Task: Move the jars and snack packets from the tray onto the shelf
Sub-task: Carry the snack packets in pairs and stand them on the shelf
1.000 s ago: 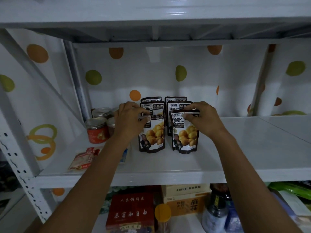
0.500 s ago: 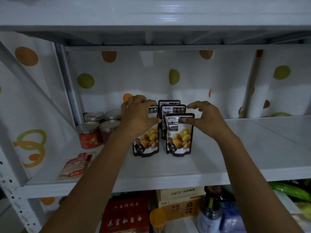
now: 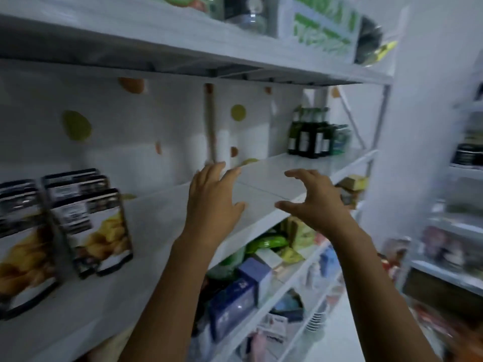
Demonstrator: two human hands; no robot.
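Several black-and-white snack packets (image 3: 91,231) with yellow chestnuts printed on them stand upright in rows at the left of the white shelf (image 3: 264,184). My left hand (image 3: 213,205) hovers over the bare middle of the shelf, fingers spread and holding nothing. My right hand (image 3: 313,201) is beside it near the shelf's front edge, fingers loosely spread, also holding nothing. Both hands are well to the right of the packets. No jars and no tray are in view. The view is blurred.
Dark green bottles (image 3: 311,137) stand at the shelf's far right end. The shelf below holds blue boxes (image 3: 240,296), green packets (image 3: 266,242) and other goods. An upper shelf (image 3: 183,40) carries more items. Another rack (image 3: 460,205) stands at the right.
Both hands have let go of the front snack packets and moved right, away from them. The view has swung right, so the packets now sit at the left edge and the jars are out of sight.
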